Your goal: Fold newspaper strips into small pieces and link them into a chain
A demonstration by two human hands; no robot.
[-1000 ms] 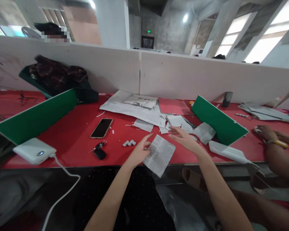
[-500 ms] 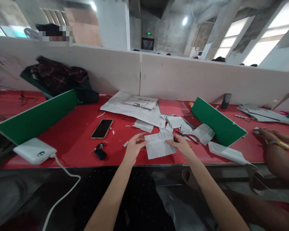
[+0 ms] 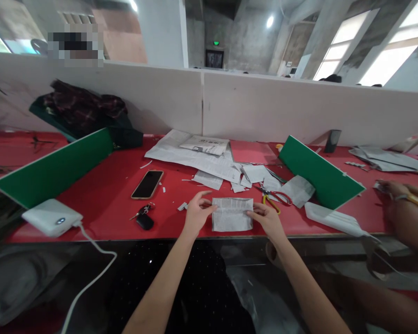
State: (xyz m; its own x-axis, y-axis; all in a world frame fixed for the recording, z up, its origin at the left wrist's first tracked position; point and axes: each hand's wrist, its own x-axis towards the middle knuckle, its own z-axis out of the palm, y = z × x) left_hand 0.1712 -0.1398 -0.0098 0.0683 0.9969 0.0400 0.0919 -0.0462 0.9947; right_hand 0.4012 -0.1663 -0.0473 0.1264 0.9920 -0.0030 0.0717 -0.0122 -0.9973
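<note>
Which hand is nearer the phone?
The left hand, right of the phone; the right hand is farther right, on the other side of the paper.

**Head-Mounted, Angled Forward and Down**

Looks from the wearer's head past dotted black clothing (image 3: 195, 297), down to the red tabletop (image 3: 179, 225), with left hand (image 3: 198, 214) and right hand (image 3: 269, 220) near. Faces the white partition (image 3: 142, 99) almost squarely; peers over its top to the lit green sign (image 3: 216, 43), far off. Takes in green divider boards (image 3: 318, 174) on both sides.
</note>
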